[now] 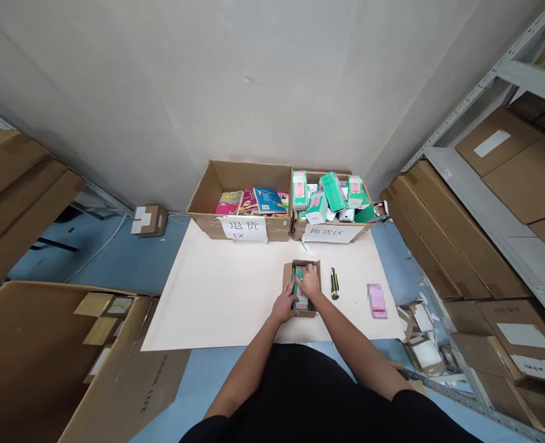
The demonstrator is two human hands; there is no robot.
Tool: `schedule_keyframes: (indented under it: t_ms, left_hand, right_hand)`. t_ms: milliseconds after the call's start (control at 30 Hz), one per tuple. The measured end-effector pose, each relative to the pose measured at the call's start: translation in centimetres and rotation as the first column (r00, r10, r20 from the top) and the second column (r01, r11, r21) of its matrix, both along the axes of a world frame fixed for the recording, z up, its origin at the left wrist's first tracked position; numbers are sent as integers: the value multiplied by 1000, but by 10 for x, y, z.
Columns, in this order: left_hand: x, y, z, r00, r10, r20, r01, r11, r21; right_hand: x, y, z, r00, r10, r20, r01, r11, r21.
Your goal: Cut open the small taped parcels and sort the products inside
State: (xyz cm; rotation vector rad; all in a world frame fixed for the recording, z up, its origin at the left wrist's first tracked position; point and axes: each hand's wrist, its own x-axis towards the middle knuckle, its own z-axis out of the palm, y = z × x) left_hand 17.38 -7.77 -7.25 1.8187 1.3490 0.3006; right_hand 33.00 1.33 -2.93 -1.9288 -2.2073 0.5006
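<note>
A small open cardboard box (287, 272) sits on a white sheet (226, 295) on the floor. Inside it lies a green and pink product box (301, 301). My left hand (284, 306) grips the small box's near left side. My right hand (309, 280) reaches into the box with its fingers curled on the green product box. Both forearms stretch forward from my body.
A black and yellow utility knife (334, 283) and a pink item (376, 300) lie right of the small box. Behind stand a carton of books (249, 200) and a carton of green boxes (332, 197), both labelled. Shelving with cartons (498, 203) flanks the right; large cartons (45, 357) lie left.
</note>
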Motion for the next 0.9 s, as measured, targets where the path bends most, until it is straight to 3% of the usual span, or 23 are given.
schedule_keyframes:
  t_ms: [133, 333, 467, 667, 900]
  left_hand:
    - [2, -1, 5, 1000, 5, -23, -5, 1000, 2]
    - [11, -4, 20, 994, -24, -103, 23, 1000, -5]
    - [11, -9, 28, 987, -13, -160, 9, 1000, -30]
    - [1, -15, 40, 962, 13, -271, -18, 1000, -18]
    - [-20, -4, 48, 929, 29, -370, -13, 999, 45]
  right_hand:
    - [3, -24, 1, 990, -87, -108, 100, 988, 119]
    - [-17, -31, -2, 950, -299, -93, 299, 954, -6]
    - [-24, -29, 9, 950, -246, -193, 255, 967, 21]
    - [-19, -33, 53, 946, -77, -314, 136, 976, 172]
    - [4, -31, 120, 908, -35, -418, 176, 936, 304]
